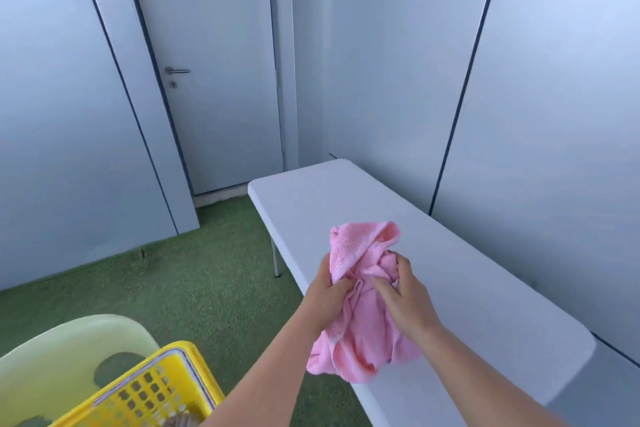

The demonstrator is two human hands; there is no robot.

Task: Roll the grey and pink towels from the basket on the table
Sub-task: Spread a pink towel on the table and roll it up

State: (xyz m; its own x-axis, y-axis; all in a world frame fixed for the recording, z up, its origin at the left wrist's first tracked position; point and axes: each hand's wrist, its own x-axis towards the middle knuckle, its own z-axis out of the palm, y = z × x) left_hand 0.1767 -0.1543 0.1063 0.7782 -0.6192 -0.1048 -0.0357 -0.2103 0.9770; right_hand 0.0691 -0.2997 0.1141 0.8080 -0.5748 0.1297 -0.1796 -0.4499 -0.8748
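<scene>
Yellow basket [156,388] low at left on a pale chair [62,350]; left hand [327,298] and right hand [401,295] both clenched on bunched pink towel [360,333], held over the white surface's [467,288] near edge.

- Towel [360,305] bunched between left hand [327,302] and right hand [403,298], over table [485,288] near edge.
- Basket [152,388] on chair [62,357], left of table.
- Door [214,62] behind.
</scene>
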